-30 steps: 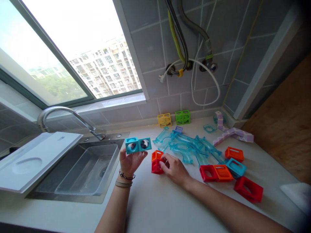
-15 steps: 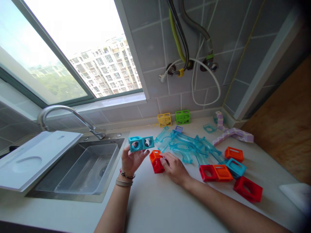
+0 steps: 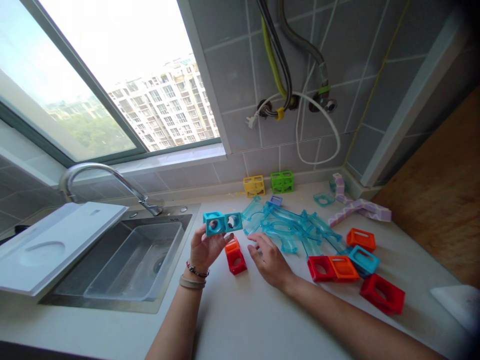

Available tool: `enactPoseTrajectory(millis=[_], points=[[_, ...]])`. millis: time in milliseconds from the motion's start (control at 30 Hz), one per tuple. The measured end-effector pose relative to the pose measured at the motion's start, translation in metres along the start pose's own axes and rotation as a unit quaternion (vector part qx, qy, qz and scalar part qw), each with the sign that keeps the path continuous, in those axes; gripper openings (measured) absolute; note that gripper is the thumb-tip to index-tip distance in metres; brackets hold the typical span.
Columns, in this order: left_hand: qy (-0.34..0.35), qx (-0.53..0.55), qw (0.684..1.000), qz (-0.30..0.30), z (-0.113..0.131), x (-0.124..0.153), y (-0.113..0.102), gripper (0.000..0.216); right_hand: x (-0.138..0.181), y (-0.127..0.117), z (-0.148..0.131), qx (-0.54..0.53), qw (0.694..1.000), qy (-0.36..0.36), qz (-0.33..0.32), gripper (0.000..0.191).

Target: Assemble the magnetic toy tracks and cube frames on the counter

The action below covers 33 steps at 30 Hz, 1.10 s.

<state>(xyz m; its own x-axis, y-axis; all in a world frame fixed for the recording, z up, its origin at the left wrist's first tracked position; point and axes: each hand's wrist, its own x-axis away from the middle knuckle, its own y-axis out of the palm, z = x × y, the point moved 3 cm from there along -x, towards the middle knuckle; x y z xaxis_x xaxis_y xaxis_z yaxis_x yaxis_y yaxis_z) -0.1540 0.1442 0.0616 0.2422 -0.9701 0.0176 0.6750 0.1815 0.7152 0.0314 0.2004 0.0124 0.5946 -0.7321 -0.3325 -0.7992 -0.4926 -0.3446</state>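
Observation:
My left hand (image 3: 206,248) holds a joined pair of turquoise toy cubes (image 3: 224,217) with round holes, raised above the counter. Just below its fingertips, a red-and-orange pair of toy cubes (image 3: 236,261) rests on the counter, apart from both hands. To the right of that pair, my right hand (image 3: 269,260) hovers with fingers slightly curled and spread, holding nothing. Beyond it lies a heap of clear blue track pieces (image 3: 287,222). Another red-and-orange cube pair (image 3: 333,268) sits farther right, beside my right forearm.
On the left is a sink (image 3: 150,300) with a clear plastic bin (image 3: 135,260) and a white lid (image 3: 60,245). Yellow cubes (image 3: 254,185) and green cubes (image 3: 282,181) stand by the wall. Purple track (image 3: 362,208), a blue cube (image 3: 363,259) and a red cube (image 3: 383,293) lie right.
My right hand has let go of the red-and-orange cube pair, which now sits a little left and turned. My left hand has moved slightly right with the turquoise cubes.

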Motion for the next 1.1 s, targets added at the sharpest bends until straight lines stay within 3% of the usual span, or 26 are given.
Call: enactPoseTrajectory(millis=[133,267,333,467,733,967,1100], points=[[-0.006,-0.042,0.999,-0.022,-0.004,0.000,0.004,0.022,0.001,-0.002,-0.007,-0.020,0.999,-0.035,0.028,0.031],[-0.006,-0.113,0.992,-0.052,-0.009,0.002,0.012,0.028,0.000,-0.004,-0.019,-0.055,0.995,-0.061,0.060,0.070],[-0.009,-0.139,0.988,-0.065,-0.011,0.004,0.016,0.033,-0.002,-0.004,-0.022,-0.072,0.994,-0.063,0.044,0.077],[-0.015,-0.153,0.985,-0.075,-0.011,0.005,0.020,0.036,-0.006,-0.008,-0.020,-0.095,0.994,-0.033,0.045,0.058],[-0.040,-0.154,0.985,-0.071,-0.012,0.005,0.015,0.028,-0.020,-0.023,-0.024,-0.197,0.978,0.070,0.026,0.054],[0.030,-0.140,0.990,0.009,-0.011,-0.005,0.011,0.025,-0.034,-0.048,-0.032,-0.180,0.974,0.070,0.115,0.055],[0.054,-0.168,0.983,0.046,-0.014,-0.006,0.010,0.021,-0.037,-0.049,-0.032,-0.192,0.977,0.064,0.073,0.055]])
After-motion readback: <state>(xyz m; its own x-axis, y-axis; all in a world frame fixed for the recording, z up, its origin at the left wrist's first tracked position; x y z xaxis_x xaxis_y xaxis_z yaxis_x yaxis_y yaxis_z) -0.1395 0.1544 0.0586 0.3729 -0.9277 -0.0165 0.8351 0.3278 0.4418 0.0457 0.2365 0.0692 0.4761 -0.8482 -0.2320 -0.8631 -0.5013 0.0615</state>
